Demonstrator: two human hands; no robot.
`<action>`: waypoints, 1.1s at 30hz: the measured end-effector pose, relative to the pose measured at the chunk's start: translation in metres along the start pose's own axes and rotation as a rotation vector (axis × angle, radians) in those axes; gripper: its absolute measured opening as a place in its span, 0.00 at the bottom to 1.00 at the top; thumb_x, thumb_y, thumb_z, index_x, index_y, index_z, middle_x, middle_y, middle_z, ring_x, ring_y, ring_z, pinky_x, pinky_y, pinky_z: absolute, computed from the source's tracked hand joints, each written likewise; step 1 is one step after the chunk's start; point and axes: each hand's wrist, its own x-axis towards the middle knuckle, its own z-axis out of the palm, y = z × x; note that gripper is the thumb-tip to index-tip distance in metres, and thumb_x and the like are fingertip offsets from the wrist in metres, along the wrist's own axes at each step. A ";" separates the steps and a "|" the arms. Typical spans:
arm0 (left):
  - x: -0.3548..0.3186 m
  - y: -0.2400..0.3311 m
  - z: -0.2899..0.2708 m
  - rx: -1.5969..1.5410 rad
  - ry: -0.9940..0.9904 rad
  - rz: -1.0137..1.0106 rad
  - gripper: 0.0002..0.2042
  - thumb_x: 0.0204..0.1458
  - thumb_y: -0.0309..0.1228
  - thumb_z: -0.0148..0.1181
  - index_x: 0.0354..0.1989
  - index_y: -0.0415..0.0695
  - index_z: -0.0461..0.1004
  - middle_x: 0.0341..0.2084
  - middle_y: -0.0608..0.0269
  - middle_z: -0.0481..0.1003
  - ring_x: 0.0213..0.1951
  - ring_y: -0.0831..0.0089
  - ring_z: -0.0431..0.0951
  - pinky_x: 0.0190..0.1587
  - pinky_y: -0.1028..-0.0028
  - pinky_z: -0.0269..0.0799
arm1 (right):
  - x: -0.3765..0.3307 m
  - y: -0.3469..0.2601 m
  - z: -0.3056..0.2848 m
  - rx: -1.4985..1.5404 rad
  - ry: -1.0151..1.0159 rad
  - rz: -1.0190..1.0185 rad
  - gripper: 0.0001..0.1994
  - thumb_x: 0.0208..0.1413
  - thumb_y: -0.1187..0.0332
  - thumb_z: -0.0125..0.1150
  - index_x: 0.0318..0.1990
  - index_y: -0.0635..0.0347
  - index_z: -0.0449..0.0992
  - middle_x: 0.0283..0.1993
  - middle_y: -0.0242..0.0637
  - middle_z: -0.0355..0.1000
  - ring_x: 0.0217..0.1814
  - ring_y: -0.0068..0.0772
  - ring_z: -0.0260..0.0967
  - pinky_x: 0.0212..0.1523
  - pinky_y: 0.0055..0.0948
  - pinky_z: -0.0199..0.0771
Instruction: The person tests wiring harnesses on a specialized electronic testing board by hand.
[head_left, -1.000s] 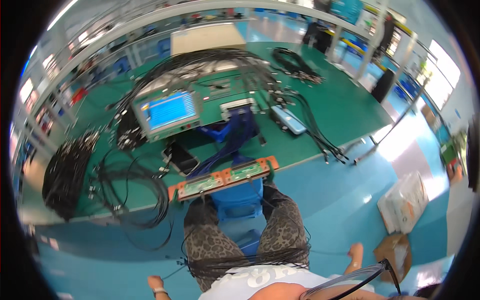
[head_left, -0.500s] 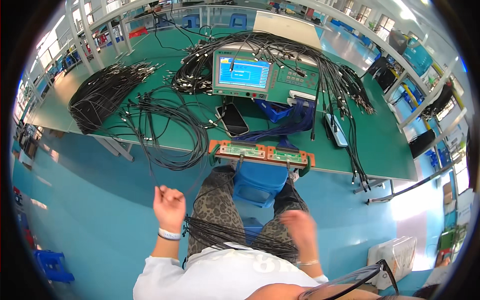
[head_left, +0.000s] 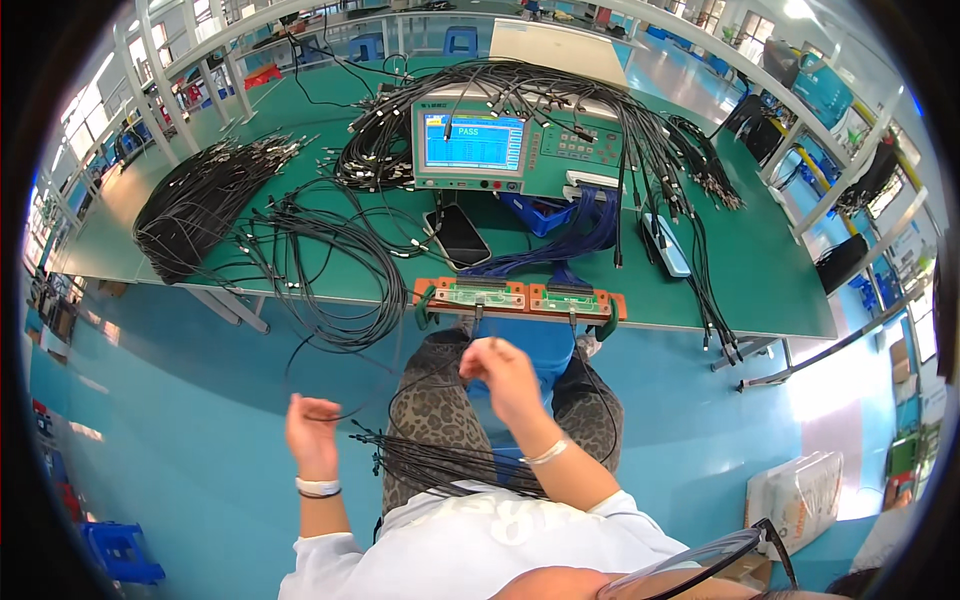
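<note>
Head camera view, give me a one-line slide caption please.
Seated cable work: right hand below the orange fixture, left hand out to the side, black cable bundle across the lap.

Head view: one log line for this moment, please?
left hand: beside lap, grip unclear | right hand: near orange fixture, grip unclear | cable bundle: across lap

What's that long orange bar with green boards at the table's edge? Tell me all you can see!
The long, straight orange bar sits along the front edge of the green tabletop. Two green circuit boards sit side by side on it, and a dark green, loop-like piece is at each end. Dark-blue wires run to its back; a thin black cable's plug meets its front below each board. Its material isn't clear. The bare right hand is near, apparently not touching it.
</note>
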 end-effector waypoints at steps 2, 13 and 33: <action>0.021 0.012 -0.023 -0.267 0.149 -0.017 0.15 0.57 0.38 0.42 0.25 0.42 0.68 0.22 0.63 0.72 0.25 0.74 0.70 0.28 0.77 0.64 | -0.012 -0.029 -0.009 0.304 -0.070 -0.159 0.10 0.55 0.67 0.46 0.25 0.60 0.67 0.24 0.32 0.65 0.24 0.25 0.62 0.33 0.24 0.64; 0.081 -0.024 -0.067 0.241 0.375 0.053 0.14 0.55 0.41 0.46 0.39 0.42 0.64 0.29 0.65 0.69 0.31 0.73 0.67 0.35 0.73 0.64 | -0.175 -0.194 -0.087 0.631 -1.278 -1.089 0.11 0.49 0.66 0.50 0.18 0.58 0.65 0.13 0.28 0.60 0.12 0.18 0.53 0.14 0.19 0.50; -0.074 0.006 0.181 -1.239 -1.523 -0.115 0.26 0.55 0.54 0.26 0.43 0.48 0.66 0.44 0.47 0.69 0.39 0.55 0.73 0.43 0.59 0.65 | -0.160 -0.129 -0.033 0.689 -0.507 -0.775 0.18 0.54 0.54 0.50 0.18 0.52 0.59 0.16 0.27 0.55 0.23 0.25 0.53 0.32 0.34 0.56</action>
